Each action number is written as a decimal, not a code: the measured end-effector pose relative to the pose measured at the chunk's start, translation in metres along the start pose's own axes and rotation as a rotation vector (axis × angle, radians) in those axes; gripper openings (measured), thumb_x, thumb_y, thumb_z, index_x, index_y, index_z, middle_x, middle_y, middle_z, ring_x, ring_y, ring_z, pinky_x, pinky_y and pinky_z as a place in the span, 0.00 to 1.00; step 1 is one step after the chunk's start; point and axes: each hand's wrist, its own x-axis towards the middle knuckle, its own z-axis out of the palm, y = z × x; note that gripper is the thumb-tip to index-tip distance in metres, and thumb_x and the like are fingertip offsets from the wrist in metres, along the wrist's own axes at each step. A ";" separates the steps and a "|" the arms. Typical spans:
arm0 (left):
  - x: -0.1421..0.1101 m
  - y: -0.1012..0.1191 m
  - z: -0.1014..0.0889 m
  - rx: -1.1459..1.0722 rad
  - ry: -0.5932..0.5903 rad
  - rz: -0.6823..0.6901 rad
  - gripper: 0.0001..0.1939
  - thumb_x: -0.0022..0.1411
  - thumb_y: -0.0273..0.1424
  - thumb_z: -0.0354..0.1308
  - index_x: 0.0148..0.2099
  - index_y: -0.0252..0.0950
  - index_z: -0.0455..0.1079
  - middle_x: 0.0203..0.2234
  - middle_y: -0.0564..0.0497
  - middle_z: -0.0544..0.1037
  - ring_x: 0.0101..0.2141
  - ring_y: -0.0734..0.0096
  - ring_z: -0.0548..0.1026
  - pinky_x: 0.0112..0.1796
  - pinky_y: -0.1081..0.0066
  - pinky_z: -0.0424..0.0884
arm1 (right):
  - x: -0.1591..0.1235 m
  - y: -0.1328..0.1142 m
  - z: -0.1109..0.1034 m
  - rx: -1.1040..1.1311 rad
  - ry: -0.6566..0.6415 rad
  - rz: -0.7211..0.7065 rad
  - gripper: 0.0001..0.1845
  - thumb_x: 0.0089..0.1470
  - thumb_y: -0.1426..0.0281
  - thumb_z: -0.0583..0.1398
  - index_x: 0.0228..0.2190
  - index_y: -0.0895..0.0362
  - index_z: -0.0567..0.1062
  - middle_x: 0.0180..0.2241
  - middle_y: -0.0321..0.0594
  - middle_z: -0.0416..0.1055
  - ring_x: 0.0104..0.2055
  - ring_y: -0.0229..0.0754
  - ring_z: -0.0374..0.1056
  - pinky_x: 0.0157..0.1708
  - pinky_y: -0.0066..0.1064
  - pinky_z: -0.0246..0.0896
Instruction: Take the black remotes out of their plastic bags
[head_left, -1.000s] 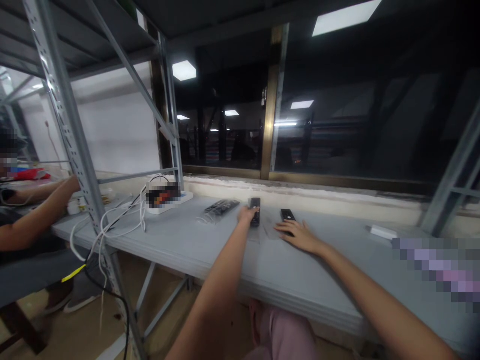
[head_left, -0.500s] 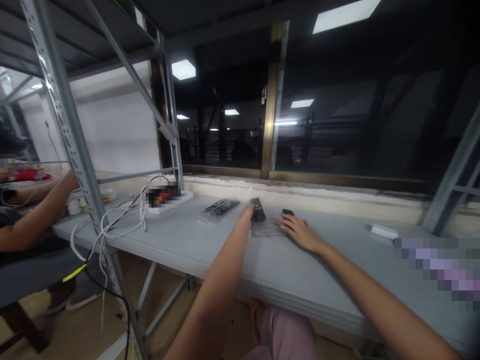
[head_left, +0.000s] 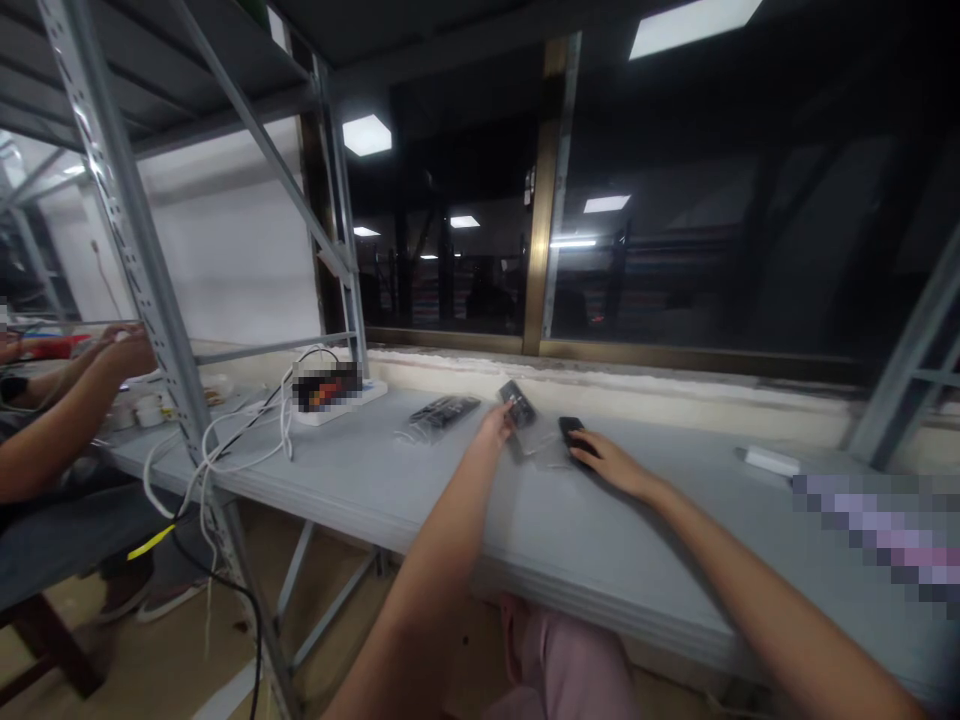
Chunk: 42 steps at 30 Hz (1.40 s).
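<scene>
Dark windows backed the bench, near whose back edge our left hand pinched one remote control, seemingly part-bagged. Our right hand loosely gripped a second remote, apparently not yet bagged.

Finishes, as seen from where I stood.
Black remote looked plastic, smooth; wrapped packet looked crinkled, clear, glossy plastic. Tabletop was smooth, matt; shelf upright, metal with a dull sheen. Window glass shone glossy in a brassy metal frame; ledge below looked rough. Pink trousers were matt cloth.
</scene>
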 end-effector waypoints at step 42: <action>-0.028 -0.004 0.033 -0.314 0.024 -0.053 0.15 0.53 0.20 0.62 0.32 0.36 0.57 0.25 0.55 0.71 0.24 0.78 0.71 0.33 0.73 0.71 | -0.017 -0.056 -0.045 -0.525 0.716 -0.449 0.11 0.59 0.70 0.54 0.34 0.56 0.76 0.43 0.45 0.69 0.41 0.46 0.62 0.37 0.35 0.53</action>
